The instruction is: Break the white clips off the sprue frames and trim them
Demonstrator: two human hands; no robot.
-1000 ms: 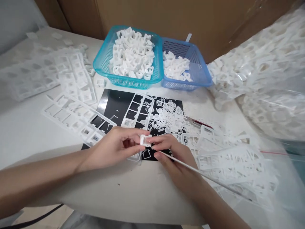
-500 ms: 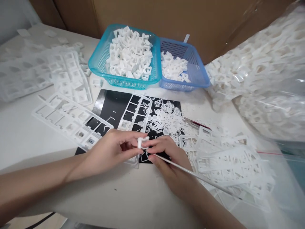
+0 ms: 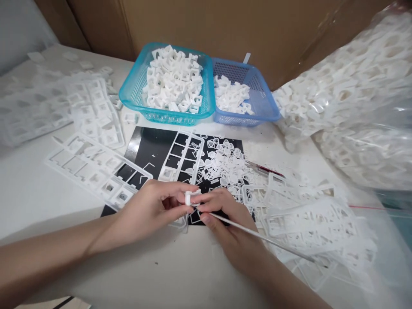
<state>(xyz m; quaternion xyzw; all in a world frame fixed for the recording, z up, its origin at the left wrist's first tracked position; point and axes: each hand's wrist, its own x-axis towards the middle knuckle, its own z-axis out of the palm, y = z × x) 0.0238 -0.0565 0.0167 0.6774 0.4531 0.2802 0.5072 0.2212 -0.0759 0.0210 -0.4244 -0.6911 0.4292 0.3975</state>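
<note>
My left hand (image 3: 151, 212) and right hand (image 3: 230, 223) both pinch one small white plastic piece (image 3: 190, 198) over the black mat (image 3: 151, 148), and the right also grips a thin white rod (image 3: 257, 235).

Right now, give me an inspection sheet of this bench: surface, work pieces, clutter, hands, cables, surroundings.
Surface: white table, black rectangular mat.
Job's things: small white square plastic piece; thin white stick.
Clutter: white plastic grid frames, loose white bits, red-handled tool.
Hands: left hand and right hand pinch the piece; right also holds the stick.
Cables: nothing seen on the table; thin red strand at right.
Surroundings: teal plastic basket, blue plastic basket, clear bag of white parts, brown cardboard.
</note>
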